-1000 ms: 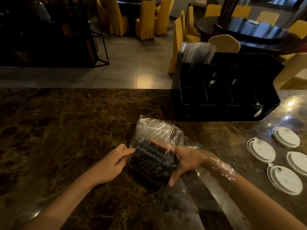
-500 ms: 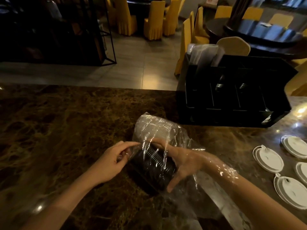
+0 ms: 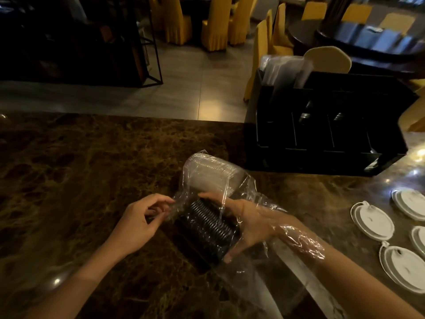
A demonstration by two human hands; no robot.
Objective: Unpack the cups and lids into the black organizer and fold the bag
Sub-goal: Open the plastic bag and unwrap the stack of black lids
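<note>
A crinkled clear plastic bag (image 3: pixel 207 178) lies at the centre of the dark marbled stone table (image 3: pixel 80 169), holding a ribbed stack of black lids (image 3: pixel 208 226) with what seems a stack of clear cups (image 3: pixel 207 173) behind it. The black compartmented organizer (image 3: pixel 322 143) stands at upper right. Round white plastic lids (image 3: pixel 370 221) lie at the right edge.

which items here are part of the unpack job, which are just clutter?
Job:
clear bag
black lid stack
clear stack deeper in bag
black organizer
left hand pinching bag
right hand inside bag, gripping black stack

Probably also job: white lids

Clutter:
yellow chairs
round table
</note>
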